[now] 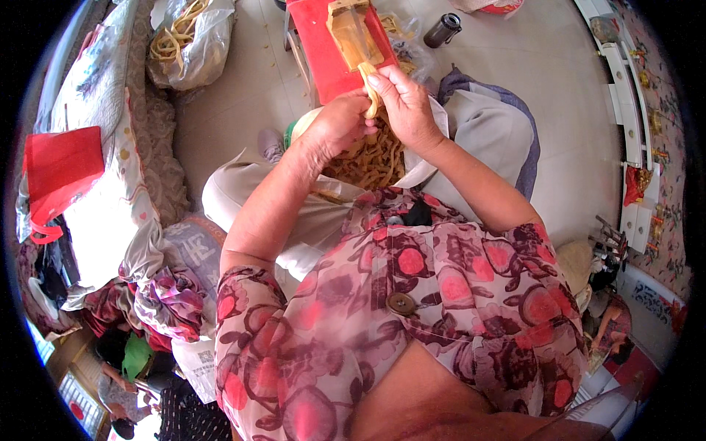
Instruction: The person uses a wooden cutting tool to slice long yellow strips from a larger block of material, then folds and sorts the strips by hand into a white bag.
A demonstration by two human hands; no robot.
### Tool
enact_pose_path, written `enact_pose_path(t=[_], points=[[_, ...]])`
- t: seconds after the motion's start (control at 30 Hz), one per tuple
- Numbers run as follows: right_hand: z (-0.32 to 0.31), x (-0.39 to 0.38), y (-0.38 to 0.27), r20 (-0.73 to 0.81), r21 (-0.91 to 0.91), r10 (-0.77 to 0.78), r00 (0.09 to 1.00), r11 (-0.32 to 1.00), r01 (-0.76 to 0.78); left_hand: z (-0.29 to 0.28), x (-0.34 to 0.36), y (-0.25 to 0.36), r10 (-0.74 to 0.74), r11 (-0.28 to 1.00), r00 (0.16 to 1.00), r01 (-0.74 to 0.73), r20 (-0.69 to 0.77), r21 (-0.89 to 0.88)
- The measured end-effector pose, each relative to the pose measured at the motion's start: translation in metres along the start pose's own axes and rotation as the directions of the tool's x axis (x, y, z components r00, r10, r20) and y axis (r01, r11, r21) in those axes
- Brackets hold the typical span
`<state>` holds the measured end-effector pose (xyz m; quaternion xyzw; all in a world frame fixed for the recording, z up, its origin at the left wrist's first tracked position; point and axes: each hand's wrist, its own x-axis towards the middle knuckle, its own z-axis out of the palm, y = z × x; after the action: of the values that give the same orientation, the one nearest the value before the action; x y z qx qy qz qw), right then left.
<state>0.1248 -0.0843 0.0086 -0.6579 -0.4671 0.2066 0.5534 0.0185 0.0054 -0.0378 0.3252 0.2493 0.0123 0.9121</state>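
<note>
Between my two hands a pale yellow, soft-looking strip [370, 92] runs upward to a wooden block with a metal bar [346, 37]. My left hand [340, 123] is closed at the strip's lower end. My right hand [403, 106] pinches it from the right, thumb on top. The block rests on a red board or stool top [312, 37]. Below my hands, a heap of brownish-yellow strips [375, 158] lies between my knees. Whatever holds the heap is mostly hidden; white material shows at its side.
A clear plastic bag of long pale strips [193, 51] stands on the tiled floor, front left; another bag lies behind the red stool. A dark cup [443, 30] stands beyond my right knee. At left is a cloth-covered bed or sofa with a red bag [66, 173]. People appear at both lower edges.
</note>
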Motion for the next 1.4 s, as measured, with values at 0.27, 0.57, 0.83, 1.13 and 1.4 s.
enact_pose_path(t=[0.27,0.57,0.83,1.13,1.4], points=[[-0.001,0.004,0.049,0.092,0.412,0.348,0.933,0.84,-0.354,0.033,-0.022,0.013,0.819,-0.08,0.52,-0.315,0.242,0.946],[-0.005,0.001,-0.008,0.277,0.362,0.308,0.91,0.844,-0.396,0.029,-0.025,0.024,0.858,-0.039,0.43,-0.492,0.282,0.87],[-0.029,0.005,-0.015,0.181,-0.253,-0.163,0.97,0.945,0.206,0.039,-0.025,0.015,0.578,0.796,0.801,-0.512,-0.155,0.322],[-0.033,-0.013,-0.014,0.489,0.43,0.246,0.837,0.767,-0.477,0.046,-0.046,-0.006,0.785,0.545,0.609,-0.596,-0.111,0.589],[-0.036,-0.031,0.001,0.746,0.643,0.07,0.663,0.186,-0.743,0.046,-0.051,-0.008,0.76,0.49,0.642,-0.463,-0.102,0.739]])
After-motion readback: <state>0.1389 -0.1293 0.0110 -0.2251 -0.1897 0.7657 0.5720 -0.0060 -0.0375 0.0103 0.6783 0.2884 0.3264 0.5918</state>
